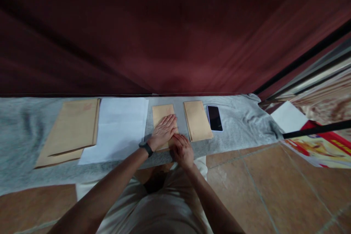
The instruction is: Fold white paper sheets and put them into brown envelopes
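Observation:
A small brown paper envelope (162, 110) lies in front of me on a grey cloth. My left hand (163, 130), with a dark band on its wrist, rests flat on it, fingers stretched out. At the envelope's lower right corner, my right hand (183, 151) has its fingers bent together over the edge; its thumb is mostly hidden. Just to the right is a small stack of similar envelopes (197, 120). White paper sheets (117, 128) lie to the left, and beyond them are larger brown envelopes (75, 124), overlapping one another.
A phone (215, 118) with a dark screen lies right of the small stack. The grey cloth (241, 117) covers a long narrow surface against a dark red panel (175, 44). A red and yellow printed package (323, 146) stands at far right, above the tiled floor (263, 182).

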A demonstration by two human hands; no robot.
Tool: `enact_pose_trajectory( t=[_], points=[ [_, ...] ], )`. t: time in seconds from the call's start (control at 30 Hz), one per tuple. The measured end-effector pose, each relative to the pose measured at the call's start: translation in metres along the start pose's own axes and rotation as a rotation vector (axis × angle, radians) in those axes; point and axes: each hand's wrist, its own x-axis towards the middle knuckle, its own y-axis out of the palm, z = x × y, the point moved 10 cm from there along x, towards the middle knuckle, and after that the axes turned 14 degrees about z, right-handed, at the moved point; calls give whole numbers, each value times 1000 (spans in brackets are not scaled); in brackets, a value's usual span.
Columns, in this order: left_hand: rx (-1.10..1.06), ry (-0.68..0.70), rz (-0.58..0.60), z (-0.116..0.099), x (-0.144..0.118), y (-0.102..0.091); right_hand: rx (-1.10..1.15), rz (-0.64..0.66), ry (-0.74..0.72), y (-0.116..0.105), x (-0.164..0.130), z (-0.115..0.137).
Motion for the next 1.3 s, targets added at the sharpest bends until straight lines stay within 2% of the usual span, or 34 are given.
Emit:
enact_pose_trajectory(
  t=[0.33,0.47,0.63,0.77,1.0,1.17,1.3],
  points=[
    [-65,53,-7,-21,-37,8,17,-34,15,-3,-5,-2],
    [-66,60,25,-29,-54,12,24,-77,30,-6,-6,-3],
    [-92,87,39,-30,-66,16,30,-76,27,-7,-4,-2],
    [-99,75,70,-14,-53,14,15,-73,29,-6,-5,-2],
    [-82,-50,42,21,2,-8,7,-58,43,-3,-6,-6],
    [-62,-104,38,28,28,-11,27,-49,37,-5,-4,-4],
    [-62,-130,-10,27,26,-8,22,-42,54,-6,-4,-4]
  ],
)
